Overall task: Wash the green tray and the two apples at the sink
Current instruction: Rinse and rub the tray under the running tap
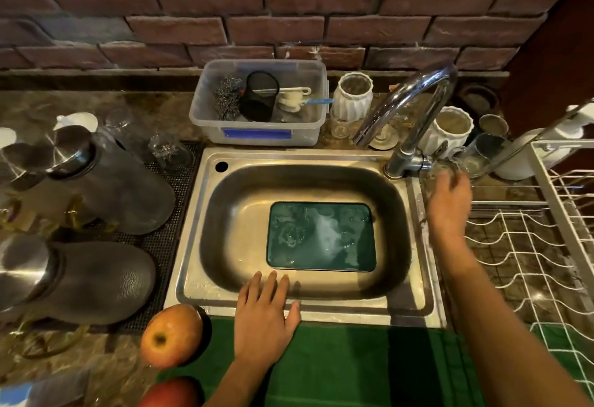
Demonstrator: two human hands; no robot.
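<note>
Green tray: we counted one green tray (321, 236), lying flat on the floor of the steel sink (193, 258), wet, with water pooled across it.
Apples: we counted two. One apple (172, 336) sat on the table at the sink's front left corner; a second apple (172, 393), redder, lay nearer us and was cut by the frame's lower edge.
Left hand: the left hand (263, 316) rested palm down on the sink's front rim, fingers (273, 281) spread and holding nothing.
Right hand: the right hand (448, 204) was raised just beside the base of the tap (414, 110). It was blurred; its fingers appeared loosely open and gripped nothing we could make out.
Other items: we noted one clear plastic tub (257, 136) of scrubbers behind the sink, two white ribbed jars (352, 96), two dark jugs (106, 181) on the left, and one white wire rack (546, 246) on the right.
Surface: brown marbled table, with a green cloth (369, 368) along the front edge.
Room: dark red brick wall (289, 4) behind the sink.
</note>
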